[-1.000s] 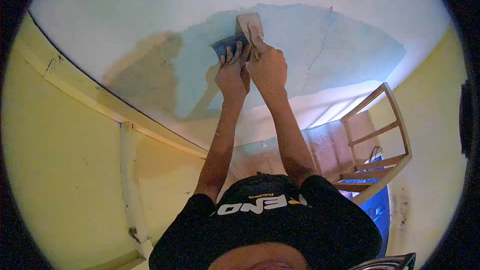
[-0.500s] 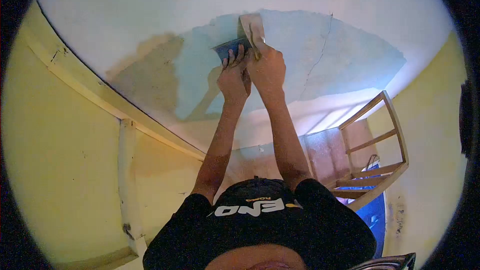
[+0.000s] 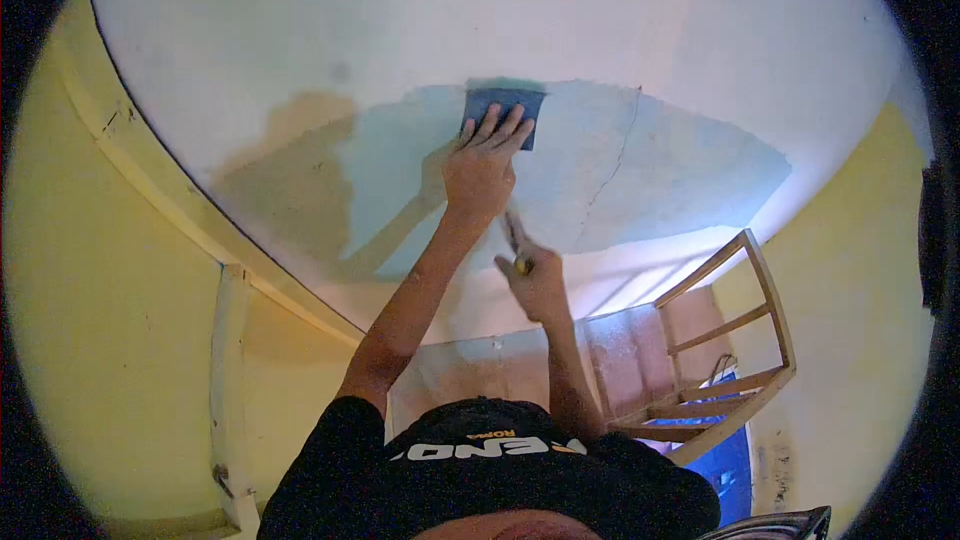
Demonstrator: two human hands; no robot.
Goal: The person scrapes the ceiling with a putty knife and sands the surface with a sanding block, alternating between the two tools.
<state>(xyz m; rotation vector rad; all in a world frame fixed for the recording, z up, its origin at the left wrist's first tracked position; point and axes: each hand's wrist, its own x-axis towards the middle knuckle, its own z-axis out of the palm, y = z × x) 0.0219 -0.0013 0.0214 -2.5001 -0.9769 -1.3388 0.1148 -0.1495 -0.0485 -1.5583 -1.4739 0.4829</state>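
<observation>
My left hand (image 3: 480, 175) holds a dark blue-black rectangular plate (image 3: 507, 97) against the pale surface, its fingers laid across the plate's face and the thumb hidden. Lower and to the right, my right hand (image 3: 535, 280) is closed around a putty knife (image 3: 515, 230). The knife is seen nearly edge-on and slightly blurred, so its wide blade hardly shows. It is just beside my left wrist. Around the plate spreads a light-blue patch (image 3: 560, 160) on the whitish surface (image 3: 400, 20), with a thin crack (image 3: 625, 145) to its right.
Yellow walls (image 3: 110, 290) stand on both sides, with a beam (image 3: 230, 340) on the left. At the lower right are a wooden frame (image 3: 775, 310) with crossbars and a blue panel (image 3: 725, 460). My left arm's shadow falls on the patch.
My right hand with the putty knife has dropped away from the plate. My left hand has turned the plate flat to the surface. The view has shifted slightly.
</observation>
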